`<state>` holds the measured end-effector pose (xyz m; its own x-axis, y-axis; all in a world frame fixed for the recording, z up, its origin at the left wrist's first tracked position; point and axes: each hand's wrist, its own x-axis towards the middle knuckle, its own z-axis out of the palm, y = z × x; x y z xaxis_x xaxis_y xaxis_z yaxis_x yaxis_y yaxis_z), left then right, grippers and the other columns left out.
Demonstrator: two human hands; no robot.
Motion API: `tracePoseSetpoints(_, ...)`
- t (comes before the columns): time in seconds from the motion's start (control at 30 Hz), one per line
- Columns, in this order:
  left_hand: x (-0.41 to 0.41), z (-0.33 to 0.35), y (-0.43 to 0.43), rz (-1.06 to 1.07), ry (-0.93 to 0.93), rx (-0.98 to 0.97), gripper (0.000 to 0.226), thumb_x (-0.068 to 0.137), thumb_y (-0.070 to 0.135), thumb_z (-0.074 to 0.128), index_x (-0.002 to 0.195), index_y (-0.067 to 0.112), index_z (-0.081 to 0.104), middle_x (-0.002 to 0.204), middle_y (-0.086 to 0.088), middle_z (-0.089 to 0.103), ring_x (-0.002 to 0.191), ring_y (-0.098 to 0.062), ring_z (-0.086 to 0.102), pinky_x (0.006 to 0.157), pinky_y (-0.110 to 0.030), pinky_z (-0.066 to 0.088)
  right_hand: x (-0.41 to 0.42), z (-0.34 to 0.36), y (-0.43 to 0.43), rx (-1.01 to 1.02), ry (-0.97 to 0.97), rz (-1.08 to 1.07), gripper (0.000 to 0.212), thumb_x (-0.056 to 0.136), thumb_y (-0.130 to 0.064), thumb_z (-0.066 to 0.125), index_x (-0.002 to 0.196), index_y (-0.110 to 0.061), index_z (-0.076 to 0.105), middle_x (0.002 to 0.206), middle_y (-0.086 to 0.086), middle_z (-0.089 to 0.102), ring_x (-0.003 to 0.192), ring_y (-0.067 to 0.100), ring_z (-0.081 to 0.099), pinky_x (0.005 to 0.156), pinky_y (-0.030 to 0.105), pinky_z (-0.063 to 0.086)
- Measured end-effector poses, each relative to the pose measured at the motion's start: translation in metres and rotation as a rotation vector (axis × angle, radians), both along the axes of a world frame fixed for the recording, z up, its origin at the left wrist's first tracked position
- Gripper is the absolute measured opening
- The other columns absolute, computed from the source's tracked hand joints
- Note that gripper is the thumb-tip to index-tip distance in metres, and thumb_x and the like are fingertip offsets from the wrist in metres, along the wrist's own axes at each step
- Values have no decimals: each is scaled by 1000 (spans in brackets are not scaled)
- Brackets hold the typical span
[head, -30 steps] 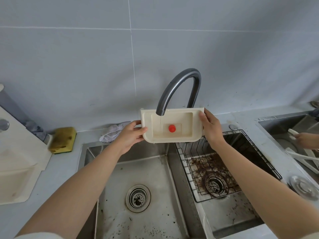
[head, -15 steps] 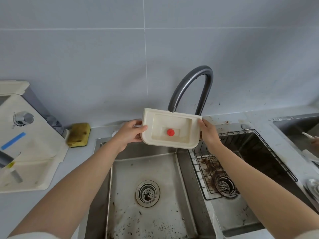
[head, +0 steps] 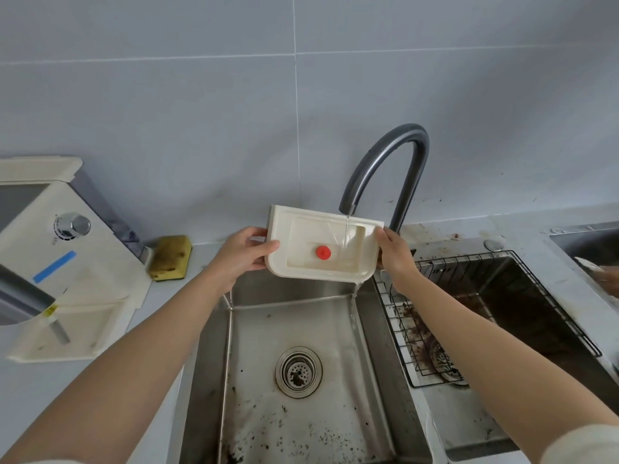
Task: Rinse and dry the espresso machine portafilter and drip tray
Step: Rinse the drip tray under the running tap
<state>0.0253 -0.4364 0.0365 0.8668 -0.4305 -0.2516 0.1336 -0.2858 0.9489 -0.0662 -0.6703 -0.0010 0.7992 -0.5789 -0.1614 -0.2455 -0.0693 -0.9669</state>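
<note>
- We face a grey tiled wall (head: pixel 201 112) above a pale surface (head: pixel 522 226) with a steel double sink set into it.
- Our left hand (head: pixel 243 251) grips the left end of the cream tray (head: pixel 301 259), thumb laid over its front rim, fingers behind it.
- Our right hand (head: pixel 395 251) clasps the tray's right end, fingers wrapped round the edge.
- Between our hands the tray is held up over the left basin (head: pixel 301 423), tilted with its open face toward us and its lower right corner dipping down.
- A red plug (head: pixel 323 251) sits near the middle of the tray's recess.
- The dark curved tap (head: pixel 385 152) arches above our right hand, its spout just over the tray's top edge; a thin stream of water (head: pixel 346 229) falls from it into the recess.
- Water spills off the tray's lower right corner, beside our right wrist, and runs down into the left basin.
- Below our hands the basin floor is flecked with dark grounds around a round drain (head: pixel 298 371).
- Under our right forearm a black wire rack (head: pixel 469 323) sits in the right basin, with brown grounds beneath it.
- Left of our left hand a yellow sponge (head: pixel 170 257) lies on the surface, touching the cream espresso machine (head: pixel 60 262) beyond it.
- We cannot see the portafilter clearly anywhere.
</note>
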Motion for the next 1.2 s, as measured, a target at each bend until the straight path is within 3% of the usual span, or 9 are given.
tracePoseSetpoints(0.1, 1, 7, 3, 36, -37, -24, 31, 84, 12, 65, 112, 12, 52, 96, -1, 63, 82, -14, 63, 68, -23, 54, 5, -3, 7, 36, -35, 19, 36, 101, -25, 29, 122, -8, 53, 91, -4, 57, 98, 21, 53, 93, 39, 45)
tracePoseSetpoints(0.4, -2, 24, -2, 8, -64, -62, 31, 84, 13, 65, 109, 13, 47, 95, 1, 62, 86, -14, 62, 74, -28, 53, 12, -12, 17, 132, -50, 11, 32, 101, -26, 27, 118, -13, 50, 106, 1, 58, 113, 24, 53, 103, 45, 42)
tracePoseSetpoints(0.53, -5, 25, -4, -17, -55, -80, 27, 85, 14, 63, 106, 14, 46, 96, 0, 62, 89, -18, 61, 73, -29, 53, 12, -12, 19, 266, -24, 24, 30, 102, -25, 26, 115, -14, 51, 99, -3, 59, 109, 23, 54, 89, 37, 47)
tracePoseSetpoints(0.67, -7, 22, -4, 16, -21, -79, 26, 86, 19, 62, 106, 13, 46, 96, 0, 62, 87, -17, 62, 67, -28, 55, 9, -14, 21, 309, 67, 15, 27, 102, -25, 27, 117, -18, 48, 104, 1, 55, 104, 20, 51, 87, 36, 45)
tracePoseSetpoints(0.8, -7, 15, -2, 64, 43, -67, 17, 88, 22, 60, 96, 16, 48, 98, -2, 58, 87, -16, 59, 65, -27, 51, 8, -13, 21, 282, 156, 11, 26, 100, -31, 30, 111, -18, 50, 96, 1, 57, 96, 21, 54, 77, 35, 48)
tracePoseSetpoints(0.87, -5, 12, -1, 97, 100, -81, 20, 89, 24, 59, 101, 12, 48, 102, -5, 58, 90, -17, 58, 66, -29, 52, 8, -12, 19, 261, 189, 16, 28, 99, -35, 33, 107, -17, 52, 90, 0, 58, 92, 22, 57, 72, 34, 50)
tracePoseSetpoints(0.97, -5, 9, 2, 106, 214, -140, 18, 92, 24, 54, 100, 8, 53, 98, -5, 63, 86, -16, 61, 66, -30, 51, 9, -9, 14, 202, 211, 41, 29, 97, -34, 35, 109, -17, 55, 95, 2, 60, 88, 20, 59, 78, 37, 54)
tracePoseSetpoints(1.1, -5, 2, 5, 105, 321, -167, 17, 95, 25, 49, 101, 12, 58, 89, -3, 64, 80, -16, 61, 64, -31, 52, 6, -2, 9, 182, 209, 61, 26, 98, -28, 39, 119, -17, 50, 104, 3, 56, 96, 20, 56, 72, 34, 52)
tracePoseSetpoints(1.2, -5, -5, 6, 174, 400, -190, 14, 95, 24, 50, 98, 13, 57, 92, -6, 62, 83, -20, 60, 76, -40, 50, 5, -1, 8, 224, 223, 91, 28, 97, -24, 43, 123, -14, 49, 99, 2, 56, 91, 20, 56, 66, 31, 51)
